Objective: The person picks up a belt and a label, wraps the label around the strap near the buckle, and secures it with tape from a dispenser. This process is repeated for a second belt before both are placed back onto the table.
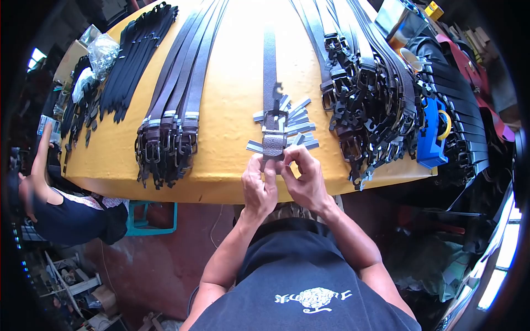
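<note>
A dark belt [269,71] runs lengthwise down the middle of the yellow table, its buckle end near the front edge. My left hand [259,186] has its fingers closed at the lower end of this belt, just below the buckle. Beside it, my right hand [305,177] pinches at the same end with thumb and forefinger; what lies between those fingertips is too small to name. Several small grey strips [301,118] are scattered around and under the buckle. A dark hook-shaped piece [278,88] shows above the buckle.
Bundles of buckled belts lie left [179,105] and right [370,83] on the yellow table [232,110]. Black straps [132,66] and a plastic bag [103,55] are farther left. A blue holder [432,135] stands right. Another person [77,215] is at the left, near a teal stool [152,231].
</note>
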Tool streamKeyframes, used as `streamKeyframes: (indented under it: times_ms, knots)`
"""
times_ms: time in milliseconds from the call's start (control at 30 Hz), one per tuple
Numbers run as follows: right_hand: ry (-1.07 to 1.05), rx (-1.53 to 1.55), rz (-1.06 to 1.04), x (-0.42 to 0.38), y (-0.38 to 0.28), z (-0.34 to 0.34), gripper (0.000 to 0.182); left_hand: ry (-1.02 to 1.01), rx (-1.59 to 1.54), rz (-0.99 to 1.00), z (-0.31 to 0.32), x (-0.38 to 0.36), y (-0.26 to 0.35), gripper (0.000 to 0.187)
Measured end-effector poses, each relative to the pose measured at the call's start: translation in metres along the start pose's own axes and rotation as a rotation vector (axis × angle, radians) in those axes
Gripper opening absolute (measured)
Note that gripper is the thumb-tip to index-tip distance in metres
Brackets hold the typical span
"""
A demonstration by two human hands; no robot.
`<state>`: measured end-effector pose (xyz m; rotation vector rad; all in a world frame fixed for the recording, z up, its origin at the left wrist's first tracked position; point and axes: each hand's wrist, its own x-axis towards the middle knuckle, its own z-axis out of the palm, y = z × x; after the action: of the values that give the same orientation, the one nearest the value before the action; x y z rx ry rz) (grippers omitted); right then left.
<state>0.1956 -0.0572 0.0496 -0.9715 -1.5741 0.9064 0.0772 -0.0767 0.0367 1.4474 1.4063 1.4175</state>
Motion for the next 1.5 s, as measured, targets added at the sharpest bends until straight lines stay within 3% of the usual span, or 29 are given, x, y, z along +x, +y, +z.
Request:
streamKeyframes:
  times_ms: [67, 300, 400, 567, 767, 867, 967, 1100, 1267, 1400, 1500]
  knots:
    - [0.045, -0.054, -0.094, -0.001, -0.004, 0.003, 0.016, 0.01, 0.053, 0.049, 0.002, -0.002, -0.008, 0.018]
    - [0.132, 0.102, 0.223, -0.003, 0.006, 0.001, 0.017, -0.14, 0.067, 0.035, -0.004, 0.001, -0.003, 0.019]
    - [0.121, 0.114, 0.246, -0.001, 0.006, -0.002, 0.021, -0.15, 0.048, 0.022, -0.003, 0.002, -0.001, 0.017]
    - [0.093, 0.079, 0.166, -0.001, 0.004, -0.004, 0.022, -0.093, -0.128, -0.065, 0.001, 0.003, -0.007, 0.013]
    - [0.122, 0.071, 0.216, -0.002, 0.007, -0.002, 0.017, -0.08, -0.029, -0.021, -0.001, 0.005, -0.001, 0.011]
    - [0.101, 0.058, 0.145, -0.005, 0.009, 0.0, 0.016, -0.103, -0.126, -0.136, -0.004, 0.005, -0.019, 0.012]
    - [0.076, 0.022, 0.079, -0.006, 0.009, -0.002, 0.016, -0.085, -0.017, -0.126, -0.004, 0.006, -0.018, 0.016]
    - [0.063, 0.074, 0.058, -0.007, 0.01, -0.007, 0.017, -0.065, -0.126, -0.141, 0.005, 0.012, -0.004, 0.022]
    - [0.163, 0.166, 0.242, -0.007, 0.007, -0.006, 0.016, -0.042, -0.238, -0.2, 0.0, 0.012, -0.013, 0.024]
    - [0.145, 0.252, 0.314, -0.006, 0.007, -0.008, 0.015, -0.14, -0.186, -0.159, -0.005, 0.012, -0.001, 0.023]
    - [0.131, 0.281, 0.308, -0.005, 0.004, -0.007, 0.015, -0.164, 0.034, -0.182, -0.006, 0.014, 0.011, 0.018]
